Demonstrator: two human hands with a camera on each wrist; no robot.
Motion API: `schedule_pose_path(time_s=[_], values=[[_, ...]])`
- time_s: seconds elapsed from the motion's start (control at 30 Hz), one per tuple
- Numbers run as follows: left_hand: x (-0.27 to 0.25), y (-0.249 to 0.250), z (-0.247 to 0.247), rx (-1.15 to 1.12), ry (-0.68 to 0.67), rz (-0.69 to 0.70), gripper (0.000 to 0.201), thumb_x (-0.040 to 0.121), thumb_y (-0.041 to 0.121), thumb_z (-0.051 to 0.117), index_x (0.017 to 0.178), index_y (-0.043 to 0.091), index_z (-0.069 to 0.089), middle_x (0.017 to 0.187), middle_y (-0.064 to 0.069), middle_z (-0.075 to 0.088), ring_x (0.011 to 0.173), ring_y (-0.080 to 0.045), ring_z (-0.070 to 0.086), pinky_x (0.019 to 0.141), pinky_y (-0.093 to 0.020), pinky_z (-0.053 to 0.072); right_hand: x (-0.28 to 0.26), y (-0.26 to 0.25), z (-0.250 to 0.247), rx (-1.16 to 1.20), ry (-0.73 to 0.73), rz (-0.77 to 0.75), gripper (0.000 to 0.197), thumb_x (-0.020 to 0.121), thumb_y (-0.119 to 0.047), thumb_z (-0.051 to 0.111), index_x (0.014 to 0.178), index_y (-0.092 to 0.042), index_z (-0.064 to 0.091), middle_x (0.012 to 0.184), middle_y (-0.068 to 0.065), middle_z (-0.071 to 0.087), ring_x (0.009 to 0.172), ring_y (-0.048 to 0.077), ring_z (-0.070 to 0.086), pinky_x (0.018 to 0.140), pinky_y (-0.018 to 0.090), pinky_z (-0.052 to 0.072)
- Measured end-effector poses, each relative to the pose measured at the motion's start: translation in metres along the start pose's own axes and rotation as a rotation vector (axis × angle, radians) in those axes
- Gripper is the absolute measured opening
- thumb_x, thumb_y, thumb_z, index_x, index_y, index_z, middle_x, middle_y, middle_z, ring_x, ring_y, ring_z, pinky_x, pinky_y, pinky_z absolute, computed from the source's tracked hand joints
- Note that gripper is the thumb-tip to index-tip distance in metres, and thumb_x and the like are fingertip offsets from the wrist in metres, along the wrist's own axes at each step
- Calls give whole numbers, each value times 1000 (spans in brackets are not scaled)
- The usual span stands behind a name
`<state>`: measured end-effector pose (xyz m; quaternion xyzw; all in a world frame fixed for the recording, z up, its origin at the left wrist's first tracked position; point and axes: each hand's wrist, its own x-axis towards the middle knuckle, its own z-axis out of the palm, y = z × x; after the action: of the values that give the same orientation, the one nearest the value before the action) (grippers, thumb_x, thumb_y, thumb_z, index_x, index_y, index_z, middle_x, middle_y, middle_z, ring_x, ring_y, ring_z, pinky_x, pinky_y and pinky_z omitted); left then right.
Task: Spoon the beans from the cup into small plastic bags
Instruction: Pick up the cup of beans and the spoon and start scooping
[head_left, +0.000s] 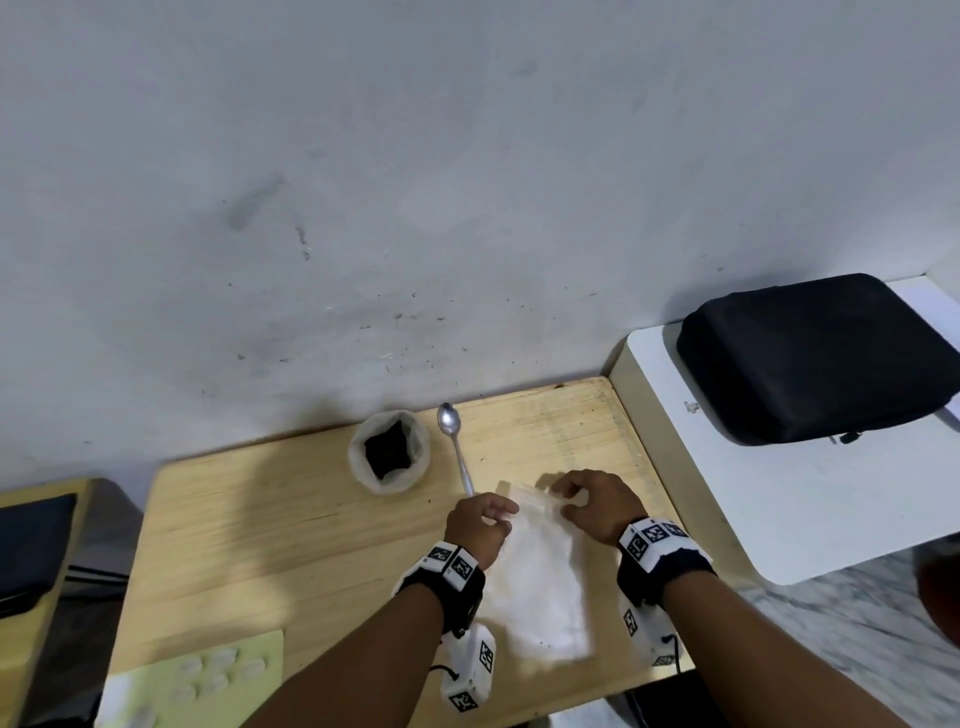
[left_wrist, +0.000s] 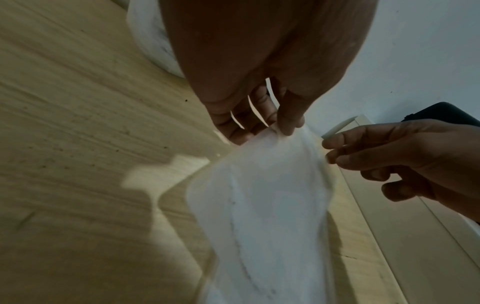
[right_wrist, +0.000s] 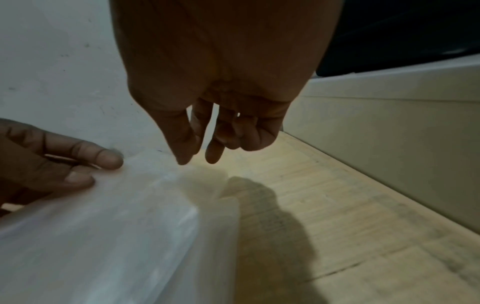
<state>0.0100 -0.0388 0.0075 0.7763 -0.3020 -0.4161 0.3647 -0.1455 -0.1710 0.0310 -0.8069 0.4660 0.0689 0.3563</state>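
Opening the bag mouth: left hand pinches, right hand not yet on.

The left hand (left_wrist: 249, 98) pinches the top edge of the translucent plastic bag (head_left: 540, 577) between thumb and fingertips (left_wrist: 288, 125); the right hand (head_left: 592, 501) hovers at the same edge, fingers loosely curled and holding nothing, thumb tip near or just touching the film — cannot tell which. The bag lies mostly flat on the wooden table (head_left: 270, 525), its mouth toward the wall. The white cup (head_left: 388, 451) with dark beans (head_left: 387, 448) stands just beyond the left hand, with the metal spoon (head_left: 453, 441) lying untouched beside it. To do this well, the right hand likely needs to catch only the upper layer and peel it away while the left keeps the lower one; rubbing the layers apart first should help with clingy film. The mouth should face the cup for a short spoon path.
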Motion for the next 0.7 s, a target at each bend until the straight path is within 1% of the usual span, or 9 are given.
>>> schedule_pose_path(time_s=[0.17, 0.23, 0.33, 0.4, 0.43, 0.5, 0.6, 0.63, 0.7], values=[[-3, 4, -2, -8, -27, 50, 38, 78, -3, 61, 73, 33, 69, 73, 9, 64, 50, 1, 56, 54, -11, 45, -2, -7, 1, -13, -61, 18, 14, 77, -36, 76, 90, -35, 71, 99, -13, 67, 95, 10, 62, 81, 25, 49], [-2, 3, -3, -6, -34, 74, 37, 79, -2, 61, 74, 33, 69, 73, 10, 64, 54, -2, 56, 56, -13, 45, -2, -8, 0, 22, -65, 33, 16, 75, -33, 78, 88, -35, 68, 92, -14, 68, 89, 10, 64, 80, 27, 51], [-1, 3, -9, 3, -41, 97, 38, 80, -1, 62, 73, 36, 69, 72, 13, 62, 58, -7, 54, 58, -16, 44, -2, -15, -5, 88, -102, 44, 25, 75, -28, 80, 97, -32, 67, 86, -8, 70, 84, 11, 63, 79, 26, 51], [-1, 6, -17, 15, -27, 119, 40, 80, -3, 62, 72, 36, 68, 72, 13, 62, 60, -8, 56, 59, -17, 44, -1, -24, -10, 140, -166, 39, 11, 77, -23, 78, 80, -30, 71, 77, -9, 68, 77, 10, 61, 70, 21, 47], [-1, 8, -23, 16, -13, 122, 40, 80, -4, 61, 71, 35, 68, 73, 10, 64, 60, -7, 57, 58, -16, 43, 0, -29, -12, 168, -199, 34, 15, 78, -20, 77, 69, -30, 70, 68, -11, 65, 70, 10, 58, 63, 20, 45], [-3, 14, -35, 24, 27, 111, 36, 81, -2, 61, 72, 32, 68, 78, 3, 67, 64, -10, 59, 58, -13, 43, 2, -45, -16, 240, -244, 61, 22, 78, -17, 76, 60, -28, 69, 55, -9, 55, 54, 10, 46, 50, 19, 36], [-6, 24, -54, 113, 186, 162, 25, 77, 15, 68, 75, 39, 63, 92, 11, 65, 90, -11, 60, 81, -23, 46, 2, -73, -22, 363, -228, 70, 15, 75, -12, 77, 66, -23, 74, 53, -6, 52, 49, 11, 38, 46, 18, 27], [-8, 27, -62, 133, 250, 191, 20, 76, 23, 70, 76, 40, 61, 94, 12, 64, 93, -9, 58, 83, -27, 45, 3, -84, -22, 402, -206, 55, 14, 76, -10, 77, 69, -22, 74, 52, -8, 54, 48, 9, 40, 46, 18, 26], [-12, 38, -76, 136, 317, 216, 8, 77, 32, 71, 74, 34, 63, 86, 10, 64, 84, -8, 59, 77, -26, 45, 4, -106, -20, 479, -169, 21, 9, 77, -9, 78, 74, -17, 74, 52, -12, 59, 44, 2, 46, 47, 18, 27]])
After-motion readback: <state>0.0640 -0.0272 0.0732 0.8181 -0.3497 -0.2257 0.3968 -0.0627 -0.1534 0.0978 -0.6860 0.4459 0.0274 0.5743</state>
